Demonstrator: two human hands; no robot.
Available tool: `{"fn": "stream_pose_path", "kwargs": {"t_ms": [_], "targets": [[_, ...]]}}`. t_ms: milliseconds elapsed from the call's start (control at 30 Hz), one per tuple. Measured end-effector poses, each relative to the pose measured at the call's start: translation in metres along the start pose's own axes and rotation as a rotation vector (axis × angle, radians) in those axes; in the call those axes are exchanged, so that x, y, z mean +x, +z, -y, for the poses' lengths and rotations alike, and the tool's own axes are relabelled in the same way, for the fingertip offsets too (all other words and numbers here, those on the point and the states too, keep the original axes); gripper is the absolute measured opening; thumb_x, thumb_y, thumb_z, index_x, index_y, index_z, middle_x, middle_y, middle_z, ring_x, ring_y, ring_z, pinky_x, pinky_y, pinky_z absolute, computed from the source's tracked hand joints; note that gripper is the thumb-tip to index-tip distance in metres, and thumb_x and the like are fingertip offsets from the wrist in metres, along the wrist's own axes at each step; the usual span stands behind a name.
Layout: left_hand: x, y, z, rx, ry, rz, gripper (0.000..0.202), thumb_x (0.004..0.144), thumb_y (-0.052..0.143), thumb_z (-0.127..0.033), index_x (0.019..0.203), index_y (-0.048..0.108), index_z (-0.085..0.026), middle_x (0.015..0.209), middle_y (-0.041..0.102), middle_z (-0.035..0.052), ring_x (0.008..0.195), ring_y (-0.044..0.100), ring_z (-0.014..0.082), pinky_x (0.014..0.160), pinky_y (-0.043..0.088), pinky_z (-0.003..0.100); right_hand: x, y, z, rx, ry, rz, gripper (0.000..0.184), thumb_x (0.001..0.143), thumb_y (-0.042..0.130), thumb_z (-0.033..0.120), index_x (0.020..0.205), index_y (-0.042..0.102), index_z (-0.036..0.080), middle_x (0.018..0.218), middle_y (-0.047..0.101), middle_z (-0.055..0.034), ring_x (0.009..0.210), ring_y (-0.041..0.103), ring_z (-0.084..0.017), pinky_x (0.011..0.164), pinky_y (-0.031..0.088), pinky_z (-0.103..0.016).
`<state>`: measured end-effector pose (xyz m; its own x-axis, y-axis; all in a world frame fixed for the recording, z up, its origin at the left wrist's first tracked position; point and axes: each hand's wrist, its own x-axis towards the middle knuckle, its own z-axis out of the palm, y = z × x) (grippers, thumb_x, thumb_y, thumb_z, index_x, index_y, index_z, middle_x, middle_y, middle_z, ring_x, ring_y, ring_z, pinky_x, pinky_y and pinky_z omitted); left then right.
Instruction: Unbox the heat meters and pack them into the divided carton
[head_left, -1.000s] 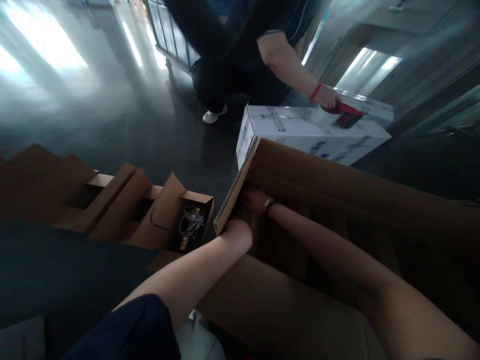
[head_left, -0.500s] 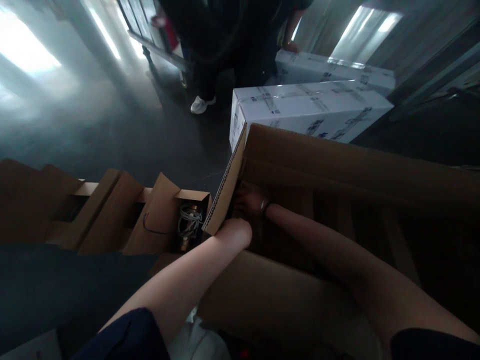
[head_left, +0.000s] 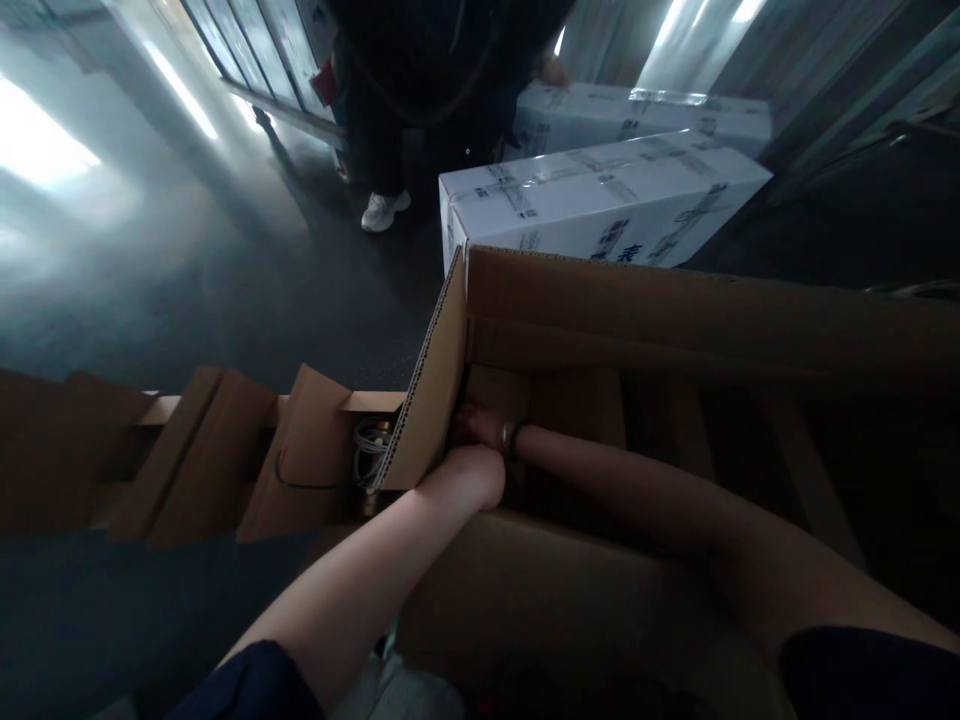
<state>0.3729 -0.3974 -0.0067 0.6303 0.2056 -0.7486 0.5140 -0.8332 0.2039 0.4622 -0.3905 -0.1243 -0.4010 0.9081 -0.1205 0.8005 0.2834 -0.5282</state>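
Both my hands reach down inside a large open cardboard box (head_left: 570, 320), at its left end. My right hand (head_left: 484, 427), with bands at the wrist, is close against the end wall below the raised flap (head_left: 431, 390). Its fingers are lost in shadow. My left hand (head_left: 484, 472) bends over at the wrist beside it, and its fingers are hidden below. What either hand holds, if anything, I cannot make out. Near them inside the box is a small brown cardboard panel (head_left: 496, 385). Cardboard dividers (head_left: 690, 425) stand farther right.
Left of the box is a row of open small cartons (head_left: 292, 460); the nearest contains a brass fitting with a coiled grey cable (head_left: 369, 445). Beyond stand taped white cartons (head_left: 570, 190), with a co-worker's hand (head_left: 553, 72) on the rear one. A wheeled cart (head_left: 277, 100) is behind.
The view has shifted, so the white cartons and box flap appear farther left. My right hand sits slightly lower in the box corner, its fingers now less visible.
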Motion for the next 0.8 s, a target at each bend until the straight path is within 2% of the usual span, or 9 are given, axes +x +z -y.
{"fn": "stream_pose_path", "kwargs": {"t_ms": [133, 200, 267, 333, 433, 533, 633, 700, 800], "targets": [[-0.008, -0.009, -0.005, 0.049, -0.016, 0.08, 0.03, 0.079, 0.05, -0.012, 0.105, 0.063, -0.002, 0.107, 0.062, 0.0226, 0.102, 0.058, 0.0309, 0.084, 0.048, 0.036, -0.009, 0.003, -0.004, 0.029, 0.13, -0.088, 0.02, 0.079, 0.056, 0.019, 0.095, 0.068, 0.019, 0.11, 0.061, -0.007, 0.107, 0.053, -0.017, 0.098, 0.037, -0.03], [-0.009, -0.012, -0.007, 0.051, -0.001, 0.095, 0.031, 0.082, 0.048, -0.015, 0.107, 0.062, -0.003, 0.108, 0.062, 0.021, 0.103, 0.058, 0.0297, 0.085, 0.047, 0.035, -0.016, 0.003, -0.003, 0.01, 0.257, -0.169, 0.043, 0.077, 0.061, 0.03, 0.116, 0.058, 0.012, 0.132, 0.043, -0.0145, 0.124, 0.039, -0.024, 0.101, 0.035, -0.035], [-0.007, -0.012, -0.008, 0.044, 0.008, 0.1, 0.032, 0.084, 0.046, -0.018, 0.108, 0.062, -0.005, 0.108, 0.062, 0.0198, 0.101, 0.059, 0.0283, 0.084, 0.048, 0.033, -0.019, 0.005, 0.003, -0.041, 0.41, -0.165, 0.067, 0.075, 0.061, 0.033, 0.133, 0.038, 0.007, 0.144, 0.021, -0.0178, 0.134, 0.017, -0.03, 0.108, 0.024, -0.043], [-0.005, -0.012, -0.007, 0.04, 0.004, 0.098, 0.032, 0.084, 0.047, -0.021, 0.109, 0.061, -0.007, 0.108, 0.062, 0.0196, 0.101, 0.059, 0.0277, 0.084, 0.048, 0.032, -0.013, 0.007, 0.013, -0.084, 0.553, -0.084, 0.064, 0.083, 0.048, 0.024, 0.139, 0.025, 0.007, 0.146, 0.011, -0.0171, 0.136, 0.008, -0.03, 0.109, 0.013, -0.052], [-0.008, -0.013, -0.007, 0.063, -0.014, 0.08, 0.032, 0.084, 0.047, -0.023, 0.109, 0.062, -0.007, 0.109, 0.061, 0.0201, 0.102, 0.059, 0.0284, 0.084, 0.048, 0.033, 0.003, 0.002, 0.028, -0.073, 0.653, 0.003, 0.052, 0.086, 0.028, 0.009, 0.138, 0.026, 0.006, 0.145, 0.011, -0.0184, 0.135, 0.01, -0.03, 0.105, 0.009, -0.06], [-0.018, -0.02, -0.015, 0.128, -0.037, 0.031, 0.033, 0.087, 0.042, -0.022, 0.107, 0.062, -0.005, 0.106, 0.062, 0.0214, 0.099, 0.06, 0.0297, 0.08, 0.049, 0.036, 0.0, -0.036, 0.027, 0.024, 0.605, 0.057, 0.043, 0.085, 0.037, 0.014, 0.127, 0.048, 0.01, 0.136, 0.038, -0.0165, 0.126, 0.037, -0.027, 0.102, 0.032, -0.046], [-0.024, -0.029, -0.039, 0.206, 0.019, -0.05, 0.033, 0.088, 0.038, -0.021, 0.099, 0.065, -0.006, 0.097, 0.065, 0.0198, 0.092, 0.063, 0.0296, 0.075, 0.051, 0.038, -0.048, -0.1, 0.012, 0.097, 0.535, 0.034, 0.029, 0.085, 0.044, 0.025, 0.105, 0.065, 0.019, 0.105, 0.065, -0.0054, 0.095, 0.061, -0.017, 0.08, 0.047, -0.024], [-0.019, -0.032, -0.064, 0.264, 0.233, -0.146, 0.029, 0.087, 0.042, -0.021, 0.096, 0.066, -0.008, 0.095, 0.066, 0.0165, 0.092, 0.062, 0.0281, 0.079, 0.049, 0.039, -0.097, -0.14, 0.004, -0.09, 0.687, -0.165, 0.03, 0.084, 0.043, 0.026, 0.098, 0.067, 0.013, 0.098, 0.066, -0.0097, 0.091, 0.061, -0.02, 0.079, 0.046, -0.026], [-0.002, -0.033, -0.099, 0.341, 0.669, -0.206, 0.026, 0.085, 0.048, -0.024, 0.103, 0.064, -0.013, 0.108, 0.063, 0.0118, 0.108, 0.054, 0.0242, 0.097, 0.038, 0.036, -0.159, -0.173, -0.004, -0.231, 0.954, -0.096, 0.035, 0.084, 0.038, 0.02, 0.103, 0.064, 0.007, 0.103, 0.064, -0.0153, 0.095, 0.06, -0.022, 0.078, 0.045, -0.027]]}}
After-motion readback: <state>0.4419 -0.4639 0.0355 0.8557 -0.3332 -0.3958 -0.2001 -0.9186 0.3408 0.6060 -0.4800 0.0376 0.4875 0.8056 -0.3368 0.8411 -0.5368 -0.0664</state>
